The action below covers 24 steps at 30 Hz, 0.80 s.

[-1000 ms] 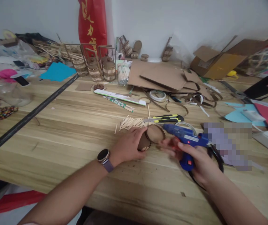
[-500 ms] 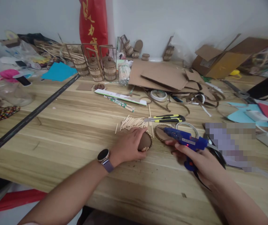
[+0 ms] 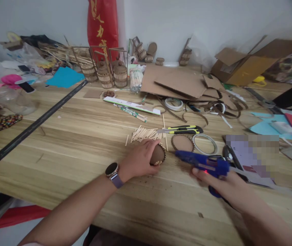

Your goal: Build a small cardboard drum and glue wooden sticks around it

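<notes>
Head camera: I take the round cardboard piece (image 3: 158, 154) as the centre of my clock. The left hand (image 3: 139, 155) sits at 9 o'clock, fingers curled round the far edge and thumb at the near one, grasping the piece against the tabletop (image 3: 71, 143). The right hand (image 3: 225, 186), off towards 4, is wrapped around a blue glue gun (image 3: 199, 162); blur keeps me from telling whether the trigger is pressed. The gun's nozzle points at the piece from 3 o'clock, near but not touching.

A few short stick ends stand at about 6 on the piece's near edge, so I judge the step in hand to be gluing sticks along that rim. To my mind the next move calls for a steady left grip, the nozzle brought close to the bare rim beside those ends, and a stick within reach.

The pile of cut sticks (image 3: 146, 134) lies at 11, just beyond the left hand's knuckles. A second cardboard disc (image 3: 183, 142) rests between 2 and 3, in front of the gun, with a roll of tape (image 3: 194, 140) just past it. The yellow-and-black cutter (image 3: 197, 130) lies at 2, its blade towards the pile.
</notes>
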Tool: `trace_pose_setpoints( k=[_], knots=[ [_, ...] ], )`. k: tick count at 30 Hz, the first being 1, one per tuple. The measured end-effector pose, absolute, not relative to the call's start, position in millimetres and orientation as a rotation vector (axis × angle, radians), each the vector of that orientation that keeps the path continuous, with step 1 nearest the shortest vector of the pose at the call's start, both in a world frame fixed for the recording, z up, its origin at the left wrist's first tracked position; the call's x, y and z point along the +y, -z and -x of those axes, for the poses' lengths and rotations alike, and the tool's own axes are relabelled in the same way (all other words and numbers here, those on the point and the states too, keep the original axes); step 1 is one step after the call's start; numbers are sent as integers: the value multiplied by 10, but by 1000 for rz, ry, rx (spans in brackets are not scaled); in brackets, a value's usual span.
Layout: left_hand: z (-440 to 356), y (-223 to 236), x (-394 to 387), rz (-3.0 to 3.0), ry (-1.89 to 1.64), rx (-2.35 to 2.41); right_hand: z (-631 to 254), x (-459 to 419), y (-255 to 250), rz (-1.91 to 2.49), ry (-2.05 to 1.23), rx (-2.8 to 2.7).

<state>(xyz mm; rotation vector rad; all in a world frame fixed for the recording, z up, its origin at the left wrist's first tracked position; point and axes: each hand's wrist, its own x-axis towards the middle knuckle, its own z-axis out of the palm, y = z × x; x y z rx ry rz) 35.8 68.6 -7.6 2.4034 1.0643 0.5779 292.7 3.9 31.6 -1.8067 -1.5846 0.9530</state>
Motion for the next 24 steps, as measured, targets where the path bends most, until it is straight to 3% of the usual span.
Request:
trace_pose_setpoints(
  k=[4, 24],
  knots=[
    [-349, 78, 698, -2423, -593, 1074, -2739, 3, -314, 1738, -1138, -1676],
    [-335, 82, 710, -2428, -596, 1072, -2767, 0, -196, 1801, -923, -1902]
  ],
)
